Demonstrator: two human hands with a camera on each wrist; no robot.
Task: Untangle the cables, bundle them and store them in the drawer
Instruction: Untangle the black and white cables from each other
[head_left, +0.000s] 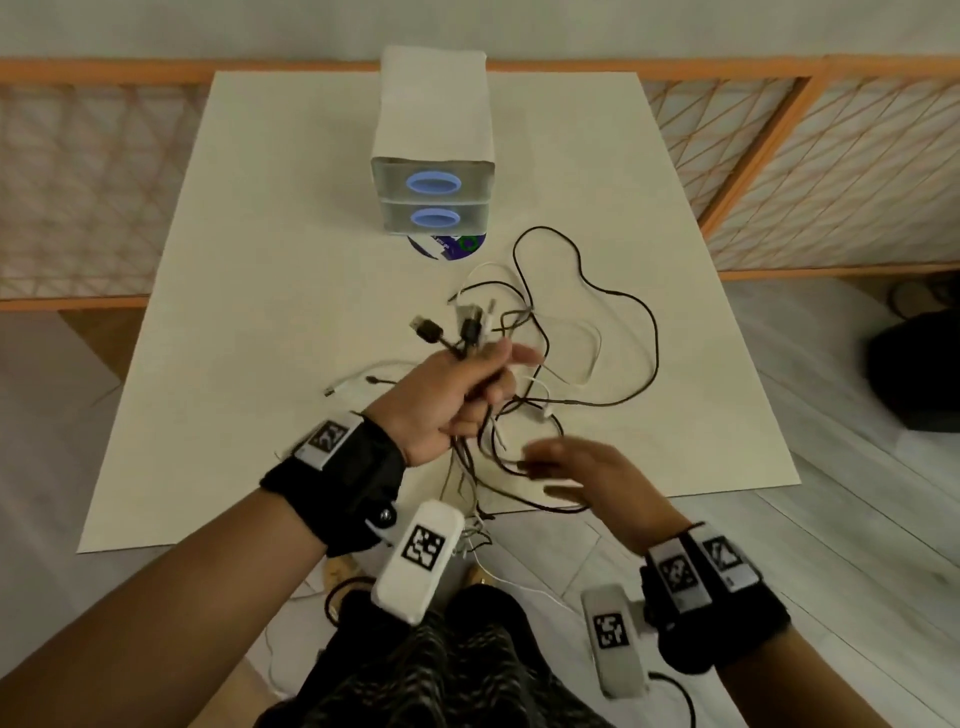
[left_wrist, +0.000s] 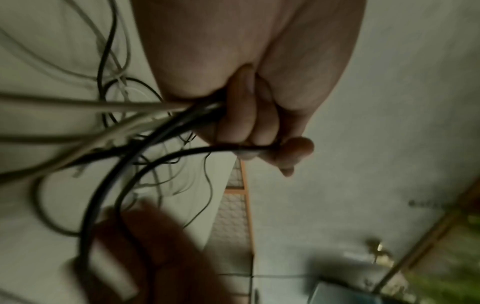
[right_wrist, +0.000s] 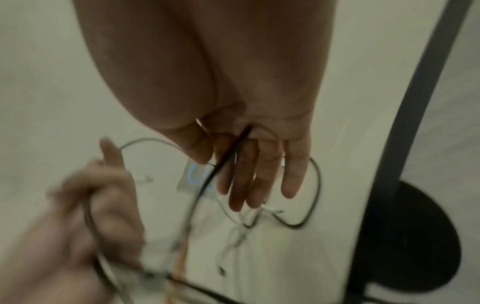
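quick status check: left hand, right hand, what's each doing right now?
Left hand: fingers curled round a bunch of cables, connector ends sticking up.
Right hand: open, fingers straight, one black cable running between them, not gripped.

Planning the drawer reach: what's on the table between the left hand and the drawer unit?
In the head view, cable loops and a disc lie between the left hand and drawer unit.
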